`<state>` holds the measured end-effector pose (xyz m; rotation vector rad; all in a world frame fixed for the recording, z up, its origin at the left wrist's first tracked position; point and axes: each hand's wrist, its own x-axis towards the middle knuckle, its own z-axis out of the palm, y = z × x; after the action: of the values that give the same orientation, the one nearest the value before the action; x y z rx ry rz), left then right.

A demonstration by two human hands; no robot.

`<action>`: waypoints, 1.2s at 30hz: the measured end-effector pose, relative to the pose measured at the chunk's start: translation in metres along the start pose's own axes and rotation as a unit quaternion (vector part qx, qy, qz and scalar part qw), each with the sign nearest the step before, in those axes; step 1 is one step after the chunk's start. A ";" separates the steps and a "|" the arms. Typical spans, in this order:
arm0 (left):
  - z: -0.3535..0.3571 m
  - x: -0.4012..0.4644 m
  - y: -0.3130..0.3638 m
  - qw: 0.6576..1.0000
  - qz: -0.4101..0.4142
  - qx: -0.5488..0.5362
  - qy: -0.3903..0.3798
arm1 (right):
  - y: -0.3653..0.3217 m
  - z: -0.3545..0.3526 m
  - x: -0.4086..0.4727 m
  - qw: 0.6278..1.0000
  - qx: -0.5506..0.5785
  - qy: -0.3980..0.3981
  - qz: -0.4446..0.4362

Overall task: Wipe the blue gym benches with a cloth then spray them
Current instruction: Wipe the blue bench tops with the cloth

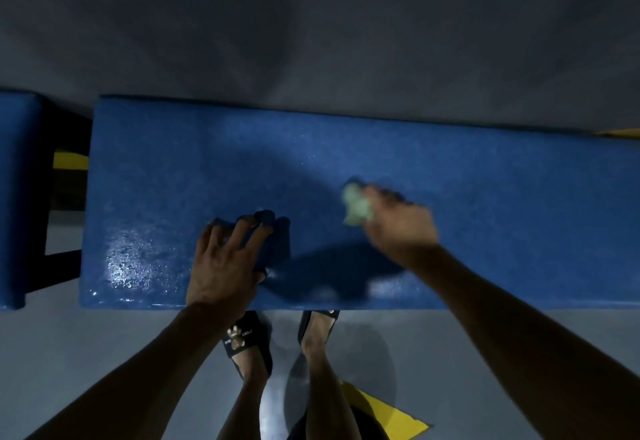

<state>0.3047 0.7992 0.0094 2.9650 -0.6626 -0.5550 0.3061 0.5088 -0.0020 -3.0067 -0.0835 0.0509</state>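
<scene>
Floor (86,353): grey, smooth, with a pale sheen between the feet. A yellow marking (388,412) lies just behind the right foot. Black slide sandals (247,335) are on both feet, toes tucked under the near edge of the bench. Risk: open sandals on a glossy floor, with the body leaning forward, could slip if any wet drips off the edge.

Left hand (227,266): fingers spread and straight, palm pressed flat on the near part of the table (519,231), holding nothing (it seems to be bearing weight). Risk: the surface beside it glistens, apparently damp, so a braced palm could slide.

Right hand (401,221): fingers curled round a pale green cloth (356,205), bunched small and pressed to the middle of the blue top. The hand is blurred. Risk: a wad that tight covers a narrow strip per pass, so patches are easily missed; it could also work loose from the grip.

Table, far half and right end: matte, no sheen visible, judged not yet wiped.

Second blue bench (17,197): left edge of view, set apart by a dark gap; only its end shows, so its condition cannot be told.

Spray bottle: not in view. The spraying step looks to be still ahead.

Wall (311,24): grey, directly behind the bench; knuckles could knock it on a far reach.
</scene>
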 end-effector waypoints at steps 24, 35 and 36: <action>-0.006 0.014 -0.005 0.999 -0.008 0.011 -0.039 | 0.038 -0.008 0.036 0.852 0.105 0.004 0.513; -0.006 0.011 -0.002 0.998 -0.022 0.027 -0.056 | 0.001 0.001 0.061 1.000 -0.024 -0.001 -0.011; -0.006 0.011 -0.002 0.997 -0.023 0.030 -0.062 | 0.027 -0.004 0.059 0.997 -0.031 0.007 0.077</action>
<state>0.3170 0.7965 0.0108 3.0276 -0.6314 -0.7420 0.3667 0.4850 -0.0030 -3.0680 0.1500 0.0429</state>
